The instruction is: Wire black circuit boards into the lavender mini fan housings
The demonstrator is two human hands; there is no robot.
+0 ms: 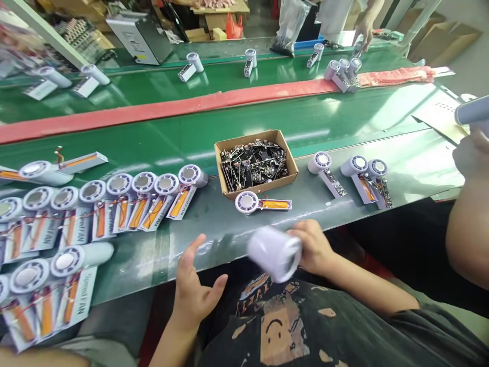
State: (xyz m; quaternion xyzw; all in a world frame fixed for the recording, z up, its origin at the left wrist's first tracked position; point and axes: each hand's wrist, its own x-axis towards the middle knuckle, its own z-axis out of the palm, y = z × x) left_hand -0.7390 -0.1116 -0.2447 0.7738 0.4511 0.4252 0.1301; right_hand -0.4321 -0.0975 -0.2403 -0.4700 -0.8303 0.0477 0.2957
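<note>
A white plastic tube [274, 254] is clenched in the right hand [311, 248], with the fingers wrapped around its side; it is held just above the front edge of the bench [153, 272], and it is blurred. The left hand [194, 298] is held open just left of the grip, with the fingers spread; nothing is grasped by it, and it is apart from the tube.

Just beyond the grip, a round fan head [246, 202] is laid on the bench, joined by wires to an orange-striped pack [275, 204]; behind it, a cardboard box [255, 163] is filled with black circuit boards [254, 165]. Up and to the right of the grip, more white fan parts [361, 178] are laid out in a small group; to the left, rows of fan units on printed cards [122, 204] are packed closely together.

Beyond the box, a green conveyor belt [305, 112] is crossed by a long red strip [164, 114]. At the far right, a co-worker's hand [471, 153] is seen below a grey tube [473, 111]; across the belt, another person's hand [364, 33] is lowered toward a cluster of fan parts [342, 74].
</note>
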